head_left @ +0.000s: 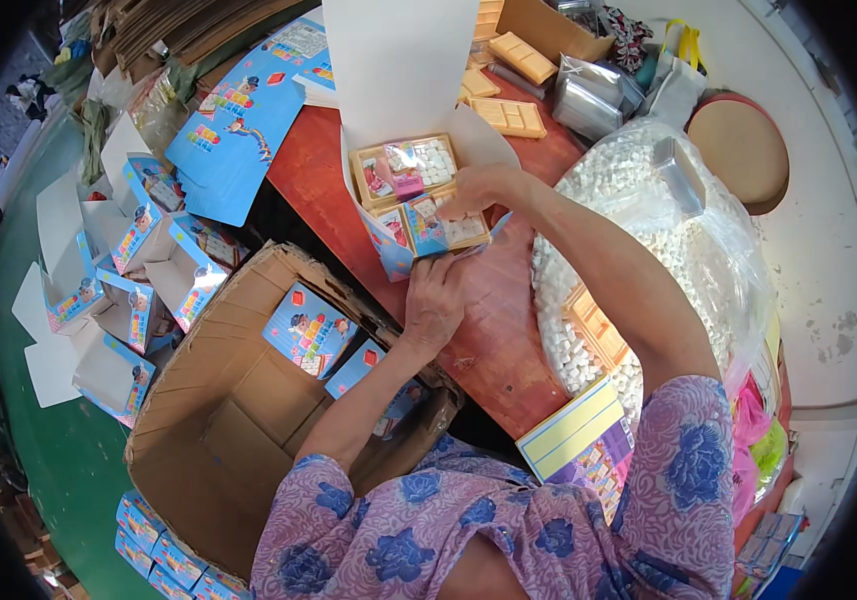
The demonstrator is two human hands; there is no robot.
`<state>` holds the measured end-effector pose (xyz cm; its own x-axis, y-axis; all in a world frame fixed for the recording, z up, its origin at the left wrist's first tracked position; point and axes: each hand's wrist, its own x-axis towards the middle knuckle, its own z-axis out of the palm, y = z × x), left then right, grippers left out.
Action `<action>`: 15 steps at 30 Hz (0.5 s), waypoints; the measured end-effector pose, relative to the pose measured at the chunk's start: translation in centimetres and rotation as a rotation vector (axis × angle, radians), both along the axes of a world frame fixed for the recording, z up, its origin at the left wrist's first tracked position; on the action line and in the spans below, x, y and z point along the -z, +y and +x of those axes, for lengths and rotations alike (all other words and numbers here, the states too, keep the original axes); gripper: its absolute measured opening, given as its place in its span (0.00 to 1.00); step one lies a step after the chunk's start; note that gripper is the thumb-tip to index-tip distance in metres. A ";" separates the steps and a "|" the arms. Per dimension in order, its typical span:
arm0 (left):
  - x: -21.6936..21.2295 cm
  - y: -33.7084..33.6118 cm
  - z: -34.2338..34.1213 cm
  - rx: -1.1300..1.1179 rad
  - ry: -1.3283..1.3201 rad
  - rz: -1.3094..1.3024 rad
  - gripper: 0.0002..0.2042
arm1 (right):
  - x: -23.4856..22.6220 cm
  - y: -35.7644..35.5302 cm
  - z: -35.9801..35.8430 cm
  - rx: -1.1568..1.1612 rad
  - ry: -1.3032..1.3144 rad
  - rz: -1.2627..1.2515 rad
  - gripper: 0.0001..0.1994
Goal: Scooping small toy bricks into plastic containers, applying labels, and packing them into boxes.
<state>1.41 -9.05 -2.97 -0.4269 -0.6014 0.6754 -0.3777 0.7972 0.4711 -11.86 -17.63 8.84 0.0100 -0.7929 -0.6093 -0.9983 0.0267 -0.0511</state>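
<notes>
— What's she got on the red table (509, 330) there?

— An open blue and white gift box (419, 195), lid flap standing straight up, with two wooden trays inside. The far tray (407, 168) holds white pieces and something pink; the near tray (446, 222) sits toward the box's front edge.

— And her hands?

— The right hand (477, 190) is down on the near tray, fingers bent onto its contents — whether it's pinching a piece or only pressing, I can't tell from here, the fingertips are hidden. The left hand (436, 300) lies just before the box's front corner, fingers loosely curled against the table edge, holding nothing that I can see.

— What's the big white heap to her right?

— A clear plastic bag (649, 230) full of small white pieces, with a metal scoop (679, 175) on top and a wooden tray (597, 325) sunk in it. To her left, a large cardboard carton (239, 420) with two closed blue boxes (311, 328) in it, and more open boxes (139, 270) on the green floor (59, 470).
</notes>
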 end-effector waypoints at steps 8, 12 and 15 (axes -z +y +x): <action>-0.4 -0.1 -0.2 -0.018 -0.034 0.049 0.04 | 1.5 1.6 0.4 0.146 -0.035 -0.391 0.29; -0.6 0.0 -0.2 -0.008 0.003 0.080 0.05 | 0.2 2.2 0.7 0.192 -0.121 -0.371 0.29; -0.8 0.3 -0.1 -0.003 0.012 0.065 0.05 | 0.7 2.1 0.7 0.206 -0.036 -0.401 0.27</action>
